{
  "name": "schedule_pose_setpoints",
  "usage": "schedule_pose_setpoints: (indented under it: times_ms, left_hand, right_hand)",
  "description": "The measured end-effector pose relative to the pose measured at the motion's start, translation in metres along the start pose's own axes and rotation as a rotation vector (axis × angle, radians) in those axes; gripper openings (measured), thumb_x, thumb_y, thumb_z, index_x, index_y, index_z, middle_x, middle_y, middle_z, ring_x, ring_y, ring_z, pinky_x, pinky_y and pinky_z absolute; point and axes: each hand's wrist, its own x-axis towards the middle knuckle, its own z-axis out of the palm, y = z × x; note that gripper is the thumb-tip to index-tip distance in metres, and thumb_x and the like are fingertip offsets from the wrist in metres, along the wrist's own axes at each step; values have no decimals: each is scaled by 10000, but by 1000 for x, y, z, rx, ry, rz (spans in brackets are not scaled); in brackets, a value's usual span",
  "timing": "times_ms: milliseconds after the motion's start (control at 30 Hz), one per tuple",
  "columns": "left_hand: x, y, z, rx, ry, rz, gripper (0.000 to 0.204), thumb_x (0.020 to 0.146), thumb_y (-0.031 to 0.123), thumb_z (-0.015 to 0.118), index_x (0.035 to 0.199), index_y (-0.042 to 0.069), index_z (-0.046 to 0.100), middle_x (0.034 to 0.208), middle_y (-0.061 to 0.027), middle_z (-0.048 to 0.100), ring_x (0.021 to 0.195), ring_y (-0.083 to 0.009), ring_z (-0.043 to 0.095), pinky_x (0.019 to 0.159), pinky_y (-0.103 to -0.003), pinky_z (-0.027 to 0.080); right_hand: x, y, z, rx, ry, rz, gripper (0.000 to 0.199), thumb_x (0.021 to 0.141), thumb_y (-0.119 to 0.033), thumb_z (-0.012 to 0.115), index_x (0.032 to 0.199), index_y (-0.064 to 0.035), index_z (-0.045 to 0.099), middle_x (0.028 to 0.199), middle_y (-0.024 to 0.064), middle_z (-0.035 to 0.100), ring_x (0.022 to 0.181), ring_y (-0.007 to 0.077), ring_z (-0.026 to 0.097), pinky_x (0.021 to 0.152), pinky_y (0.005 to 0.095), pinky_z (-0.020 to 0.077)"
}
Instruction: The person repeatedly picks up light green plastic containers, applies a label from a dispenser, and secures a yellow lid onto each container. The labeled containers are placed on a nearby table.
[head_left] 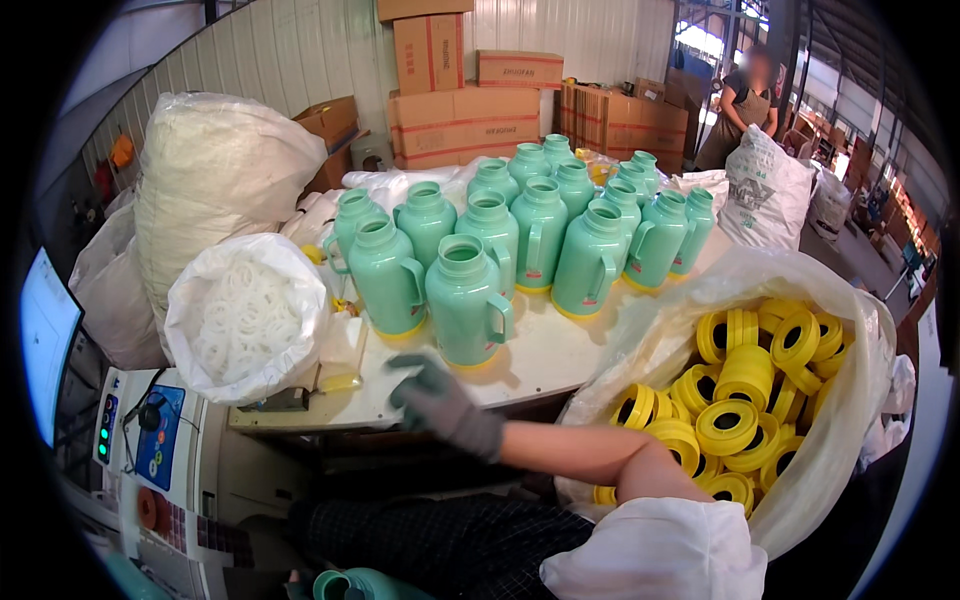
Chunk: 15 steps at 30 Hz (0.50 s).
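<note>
Corrugated pale wall (310,60) and stacked cartons (465,115) close off the space behind a white table (545,355), on which a cluster of mint-green jugs stands. Seen from the head camera, the front jug (463,310), nearest the person, serves as landmark. Left of it sits a white bag (190,350) of pale plastic rings (245,315); right of it, and nearer the person, a clear plastic sack (858,330) bulges with yellow rings (745,375). Well behind and to its right, a person (735,115) stands among other sacks.

As for progress, I judge the work partway: the jugs whose feet show bear yellow bands, so that fitting looks done on them, while the visible mouths are uncovered and plenty of loose rings remain in both bags.

The gloved right hand (440,400) is just in front of the front jug's foot, slightly to its left; its blurred fingers are parted, with nothing visible between them and no clear contact. Well below the front jug, at the lower edge, another green jug (375,585) lies beside the left hand (296,586), too cropped to tell whether its fingers grip.
</note>
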Motion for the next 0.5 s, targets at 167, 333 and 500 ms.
schedule_pose_setpoints:
  times_ms: [167,333,500]
  left_hand:
    - [2,52,8,289,98,261,782,792,315,934,1358,-29,518,1320,-243,547,1204,-407,557,1000,-512,485]
    - [-11,49,4,386,83,378,241,889,194,806,1051,39,719,1066,-165,698,1076,-359,649,900,-494,543]
    - [-5,35,-10,452,-61,433,487,809,248,918,1124,-13,652,1102,-225,659,1046,-462,629,929,-562,531]
  right_hand:
    - [-50,87,125,182,-550,426,416,996,-207,719,1334,-12,575,972,133,727,673,186,710,508,317,565]
    - [-82,87,151,128,-717,544,421,925,-137,699,1292,44,602,1042,130,721,900,166,727,758,320,603]
    - [-101,92,155,-123,-691,-186,427,924,-212,705,1291,-16,605,1089,146,704,941,270,718,831,393,584]
